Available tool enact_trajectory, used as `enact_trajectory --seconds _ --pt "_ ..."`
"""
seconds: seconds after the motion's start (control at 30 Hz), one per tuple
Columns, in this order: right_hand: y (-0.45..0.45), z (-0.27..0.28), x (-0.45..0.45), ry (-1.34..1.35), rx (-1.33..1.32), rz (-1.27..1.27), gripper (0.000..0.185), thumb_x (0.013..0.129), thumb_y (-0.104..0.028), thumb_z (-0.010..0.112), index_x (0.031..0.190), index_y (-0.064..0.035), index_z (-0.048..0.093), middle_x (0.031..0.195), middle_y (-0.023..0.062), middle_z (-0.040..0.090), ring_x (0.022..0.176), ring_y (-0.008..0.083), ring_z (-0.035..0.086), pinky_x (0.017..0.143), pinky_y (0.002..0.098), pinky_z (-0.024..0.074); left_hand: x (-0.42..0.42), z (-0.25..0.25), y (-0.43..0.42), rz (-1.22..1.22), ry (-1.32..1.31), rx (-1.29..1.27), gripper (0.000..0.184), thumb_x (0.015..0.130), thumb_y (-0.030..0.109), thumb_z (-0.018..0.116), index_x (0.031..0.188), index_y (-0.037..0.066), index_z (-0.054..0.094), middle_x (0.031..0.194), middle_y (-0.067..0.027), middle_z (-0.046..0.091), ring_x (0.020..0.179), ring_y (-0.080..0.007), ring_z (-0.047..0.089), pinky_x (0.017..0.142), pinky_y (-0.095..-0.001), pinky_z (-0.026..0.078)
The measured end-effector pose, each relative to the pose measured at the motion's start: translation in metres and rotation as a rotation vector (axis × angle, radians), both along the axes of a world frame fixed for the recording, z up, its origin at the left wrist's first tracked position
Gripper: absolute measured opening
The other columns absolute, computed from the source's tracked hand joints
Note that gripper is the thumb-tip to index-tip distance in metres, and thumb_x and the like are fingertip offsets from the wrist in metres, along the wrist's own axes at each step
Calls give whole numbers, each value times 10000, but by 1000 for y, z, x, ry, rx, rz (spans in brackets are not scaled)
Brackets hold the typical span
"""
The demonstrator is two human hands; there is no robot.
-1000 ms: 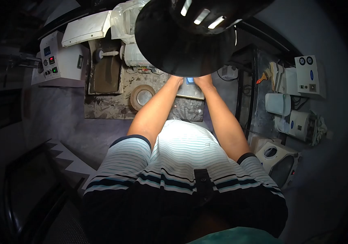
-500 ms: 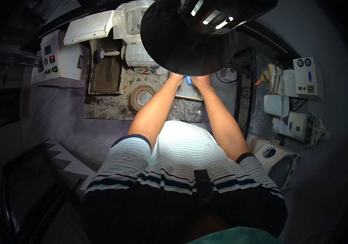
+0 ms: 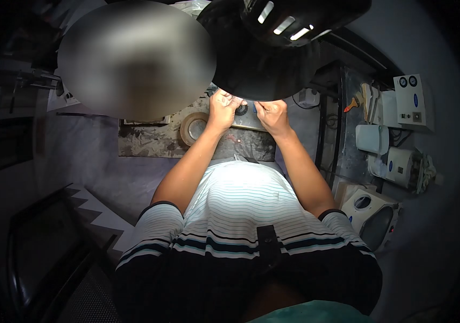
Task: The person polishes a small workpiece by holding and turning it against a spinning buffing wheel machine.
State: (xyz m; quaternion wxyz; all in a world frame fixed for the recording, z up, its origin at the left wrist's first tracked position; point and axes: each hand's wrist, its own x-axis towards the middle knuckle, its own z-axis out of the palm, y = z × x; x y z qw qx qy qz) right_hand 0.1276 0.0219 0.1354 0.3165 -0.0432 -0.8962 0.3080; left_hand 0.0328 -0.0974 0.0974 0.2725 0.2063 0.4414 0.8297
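Note:
My left hand (image 3: 222,112) is raised over the bench with its fingers curled closed; what they grip is hidden at the lamp's rim. Beside its fingertips a dark round piece (image 3: 242,110) shows. My right hand (image 3: 274,117) is closed too, thumb against the fingers, and a bit of something blue (image 3: 255,108) shows at the thumb. Whether that blue thing is in its grip I cannot tell. Below both hands lies a flat pale-edged board or tray (image 3: 249,127). The black lamp shade (image 3: 257,64) covers the area just beyond the fingertips.
A round brown-rimmed dish (image 3: 186,129) stands left of my hands on the stained bench (image 3: 149,142). A blurred oval hides the bench's far left. At right are an orange brush (image 3: 352,104), a pale container (image 3: 370,139) and a white machine with gauges (image 3: 410,102).
Both hands have come out from under the lamp toward me, so more of them shows. The elbows have spread slightly. The dark round piece now shows, and the view has shifted a little.

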Motion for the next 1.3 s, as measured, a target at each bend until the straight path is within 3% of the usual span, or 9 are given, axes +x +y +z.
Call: enact_trajectory --seconds 0.07,0.7,0.83,0.9,0.97,1.03,1.13,1.23,1.3 --pt "-2 6 -3 90 108 7 92 705 50 628 787 14 649 708 138 628 645 298 621 616 329 493 1 11 -3 1 10 18 114 846 -35 569 957 -35 543 955 -102 609 826 -152 597 705 -281 512" --pt "4 -2 18 121 -234 -95 96 764 -9 648 852 24 667 805 140 658 697 242 643 626 302 510 9 -2 16 -79 18 -103 73 845 -15 581 911 -46 579 867 -102 634 741 -132 609 688 -240 506" --pt "12 -24 23 60 -386 -153 141 784 -53 642 890 39 657 769 145 660 652 221 647 607 280 507 18 -5 23 -93 -26 -247 89 838 18 611 901 -40 587 844 -92 640 741 -120 606 677 -242 506" --pt "11 -39 26 -175 -606 -341 179 783 -76 653 915 44 654 771 168 658 600 217 638 582 285 511 20 -20 27 -114 -5 -325 99 821 7 628 900 -37 587 857 -87 640 751 -111 602 691 -241 501" --pt "11 -51 29 -249 -678 -402 204 800 -108 654 937 44 655 775 154 671 584 188 637 547 274 508 24 -30 29 -13 283 -478 82 809 -15 633 880 -28 594 856 -70 642 763 -105 597 710 -230 489" --pt "9 -65 28 -240 -1086 -202 219 829 -129 636 970 37 652 785 116 679 631 152 643 541 248 506 30 -39 33 -39 309 -544 72 802 -26 636 862 -33 598 898 -79 636 832 -113 591 735 -229 479" --pt "6 -82 28 -121 -1130 -229 220 857 -117 597 1014 31 639 791 90 679 625 115 622 538 230 504 35 -50 36 -30 456 -471 105 794 -74 593 895 -50 604 1026 -118 608 952 -149 572 806 -249 463" --pt "12 -83 31 -75 -1180 -279 190 861 -87 571 994 24 647 800 93 681 595 109 610 530 239 494 38 -47 34 -111 362 -471 122 801 -88 558 901 -42 611 1032 -111 610 945 -156 575 819 -240 452" --pt "19 -76 37 -166 -961 -270 168 846 -77 577 958 18 658 812 100 680 593 121 617 525 253 487 37 -53 36 -107 374 -451 118 819 -74 539 914 -41 600 1005 -118 618 898 -167 594 783 -257 478"
